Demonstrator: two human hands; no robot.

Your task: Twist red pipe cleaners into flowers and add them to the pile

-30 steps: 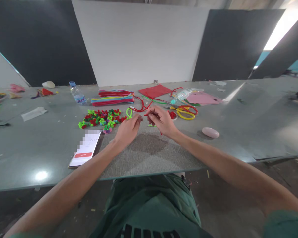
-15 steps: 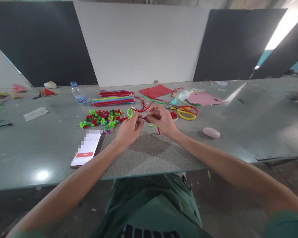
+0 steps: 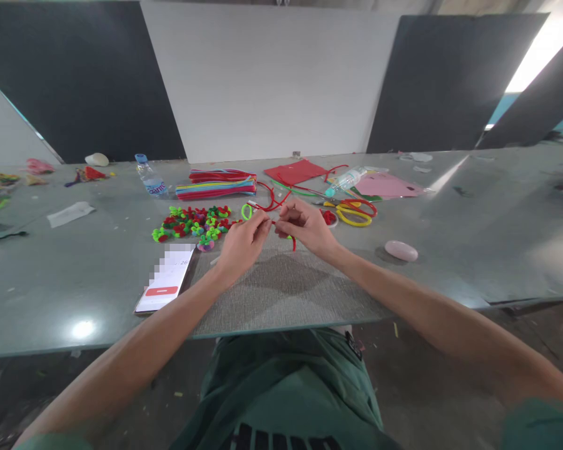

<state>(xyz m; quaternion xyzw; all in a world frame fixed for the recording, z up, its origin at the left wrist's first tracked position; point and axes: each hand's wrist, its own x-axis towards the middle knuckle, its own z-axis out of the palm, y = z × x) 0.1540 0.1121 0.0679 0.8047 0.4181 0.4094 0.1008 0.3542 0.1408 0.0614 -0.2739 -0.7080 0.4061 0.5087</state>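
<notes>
My left hand [image 3: 245, 242] and my right hand [image 3: 307, 229] meet above the grey mat [image 3: 281, 306]. Both have thumb and fingertips pinched on a short red pipe cleaner [image 3: 274, 223], mostly hidden by the fingers. Beneath my right hand shows another red piece [image 3: 294, 244], with a bit of green beside it; whether it joins the held piece I cannot tell. Left of my hands lies a pile of small red and green pipe-cleaner flowers [image 3: 192, 222]. A bright green loop [image 3: 246, 212] sits just behind my left fingers.
Behind the pile are bundled pipe cleaners [image 3: 218, 185] and a water bottle [image 3: 151, 178]. A phone [image 3: 166, 281] lies by my left forearm. To the right are yellow-and-red scissors [image 3: 354, 217], a lying bottle [image 3: 344, 182], red felt [image 3: 294, 170] and a pale pink oval object [image 3: 401, 250].
My fingertips have shifted slightly on the red pipe cleaner, with both hands still pinching. Below my right hand, the red piece appears a little further left and higher.
</notes>
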